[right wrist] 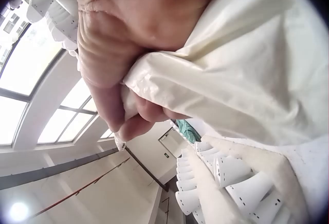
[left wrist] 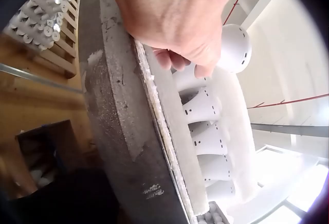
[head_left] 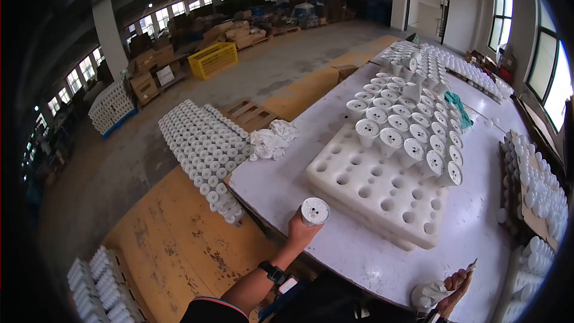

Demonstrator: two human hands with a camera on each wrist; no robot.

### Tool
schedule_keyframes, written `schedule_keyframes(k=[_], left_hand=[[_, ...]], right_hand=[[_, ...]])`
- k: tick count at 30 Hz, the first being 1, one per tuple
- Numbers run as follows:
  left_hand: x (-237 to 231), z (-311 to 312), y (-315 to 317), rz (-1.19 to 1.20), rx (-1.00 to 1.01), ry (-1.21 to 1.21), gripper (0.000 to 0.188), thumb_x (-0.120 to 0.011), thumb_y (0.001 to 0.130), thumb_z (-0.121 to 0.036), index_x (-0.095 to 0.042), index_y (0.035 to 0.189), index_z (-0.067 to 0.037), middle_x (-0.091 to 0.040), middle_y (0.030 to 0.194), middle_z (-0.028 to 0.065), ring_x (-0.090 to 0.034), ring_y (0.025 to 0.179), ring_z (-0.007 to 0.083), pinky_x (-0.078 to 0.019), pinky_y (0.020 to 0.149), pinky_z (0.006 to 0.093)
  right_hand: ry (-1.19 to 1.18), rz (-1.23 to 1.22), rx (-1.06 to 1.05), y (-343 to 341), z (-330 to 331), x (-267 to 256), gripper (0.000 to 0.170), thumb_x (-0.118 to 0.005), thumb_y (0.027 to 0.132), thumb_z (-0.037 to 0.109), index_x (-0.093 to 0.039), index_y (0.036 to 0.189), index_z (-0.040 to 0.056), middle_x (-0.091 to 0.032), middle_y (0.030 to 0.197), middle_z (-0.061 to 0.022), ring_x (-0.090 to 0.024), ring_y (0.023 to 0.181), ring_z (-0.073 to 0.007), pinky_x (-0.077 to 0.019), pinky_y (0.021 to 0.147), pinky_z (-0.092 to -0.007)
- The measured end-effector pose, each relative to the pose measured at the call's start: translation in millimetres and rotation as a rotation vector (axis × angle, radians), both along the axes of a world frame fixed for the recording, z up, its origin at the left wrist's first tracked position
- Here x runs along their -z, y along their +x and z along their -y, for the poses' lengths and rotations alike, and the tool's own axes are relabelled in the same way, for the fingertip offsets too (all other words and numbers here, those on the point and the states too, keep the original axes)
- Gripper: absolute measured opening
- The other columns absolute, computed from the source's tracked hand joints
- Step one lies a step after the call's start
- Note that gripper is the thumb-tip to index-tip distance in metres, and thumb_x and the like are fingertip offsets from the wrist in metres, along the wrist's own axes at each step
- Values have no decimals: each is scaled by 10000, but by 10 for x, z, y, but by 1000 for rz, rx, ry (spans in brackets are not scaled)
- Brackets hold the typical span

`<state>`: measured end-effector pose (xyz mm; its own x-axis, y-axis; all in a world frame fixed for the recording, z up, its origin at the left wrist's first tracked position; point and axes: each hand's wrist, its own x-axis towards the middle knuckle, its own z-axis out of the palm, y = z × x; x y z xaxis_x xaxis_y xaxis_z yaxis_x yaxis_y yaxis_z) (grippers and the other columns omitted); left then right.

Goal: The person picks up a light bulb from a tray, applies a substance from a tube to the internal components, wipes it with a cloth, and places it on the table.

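My left hand (head_left: 302, 232) grips a white flared lamp cup (head_left: 315, 210) at the table's near-left edge, its round, dark-holed face turned up. In the left wrist view the cup (left wrist: 235, 49) shows small slots along its side, and curled fingers hide part of it. Over at the near right, my right hand (head_left: 457, 287) holds a crumpled white cloth (head_left: 427, 294). Seen close in the right wrist view, the cloth (right wrist: 247, 75) is bunched between thumb and fingers and hangs loosely. A white foam tray (head_left: 344, 194) with rows of round holes lies between the hands.
Many similar cups (head_left: 391, 137) stand in rows at the tray's far part and beyond. White rags (head_left: 272, 139) lie at the table's left edge, beside stacked white parts (head_left: 206, 149). Green cloth (head_left: 457, 110) sits right of the cups. White bulbs (head_left: 541, 185) line the right side.
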<state>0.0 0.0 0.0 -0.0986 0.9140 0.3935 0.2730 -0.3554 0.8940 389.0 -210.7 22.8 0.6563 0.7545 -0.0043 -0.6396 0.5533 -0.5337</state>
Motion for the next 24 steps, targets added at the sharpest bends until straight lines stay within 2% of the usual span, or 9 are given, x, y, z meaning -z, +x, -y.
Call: schedule_keyframes(k=[2, 3, 6, 9, 10, 11, 13, 16, 24], left_hand=[[-6, 88, 24, 15, -11, 12, 391, -704, 624, -58, -529, 971, -21, -613, 891, 113, -600, 840, 220, -466, 720, 308], [-5, -7, -147, -54, -7, -11, 391, -704, 624, -58, -529, 971, -21, -613, 891, 113, -600, 840, 220, -466, 720, 308], [5, -53, -16, -75, 1, 5, 394, -711, 611, -53, -527, 957, -14, -613, 877, 120, -605, 831, 216, -469, 708, 304], [0, -53, -32, -81, -6, -46, 415, -723, 593, -51, -522, 954, -13, -613, 870, 122, -609, 827, 222, -472, 700, 303], [15, -58, -34, -93, -12, -57, 425, -727, 588, -52, -520, 958, -16, -614, 870, 121, -610, 828, 225, -473, 698, 305], [25, -59, -33, -105, -17, -68, 436, -731, 583, -54, -518, 961, -18, -614, 870, 120, -611, 829, 229, -474, 695, 306], [-2, -55, -18, -114, -19, -74, 442, -733, 580, -54, -517, 964, -20, -614, 870, 121, -611, 832, 230, -475, 696, 308], [-3, -48, -25, -130, -18, -84, 448, -734, 577, -53, -516, 967, -21, -613, 870, 122, -611, 837, 232, -475, 698, 311], [-12, -56, -11, -93, -13, -96, 434, -728, 588, -58, -519, 967, -24, -612, 871, 119, -610, 838, 237, -474, 700, 313]], right_hand=[[-71, 89, 81, -106, 52, -300, 145, -458, 893, 243, -477, 902, 100, -399, 611, 53, -223, 386, -29, -191, 315, -182], [-98, 22, 81, -227, -30, -101, 145, -458, 893, 243, -477, 902, 100, -399, 611, 53, -223, 386, -29, -191, 315, -182], [-134, 145, 65, -27, -33, -189, 144, -460, 892, 251, -467, 899, 108, -371, 598, 58, -220, 386, -28, -196, 320, -176], [-349, 167, 86, -97, -24, -278, 392, -521, 846, 330, -420, 1154, 109, -448, 646, 19, -324, 467, -69, -261, 409, -208], [-337, 125, 107, -136, -74, -314, 309, -508, 849, 327, -479, 1030, 78, -393, 574, 37, -279, 433, -63, -227, 399, -200], [-342, 125, 103, -66, -53, -233, 309, -508, 849, 327, -479, 1030, 78, -393, 574, 37, -279, 433, -63, -227, 399, -200], [-274, 110, -25, 89, 11, -54, 276, -480, 860, 335, -488, 801, 66, -322, 510, 43, -244, 416, -63, -191, 393, -210], [-373, 132, 52, 54, -15, -70, 326, -456, 866, 358, -447, 693, 82, -276, 487, 46, -224, 410, -66, -175, 394, -219], [-433, 229, 187, 46, -45, 44, 351, -452, 861, 387, -458, 719, 66, -277, 521, 42, -248, 439, -69, -198, 410, -211]])
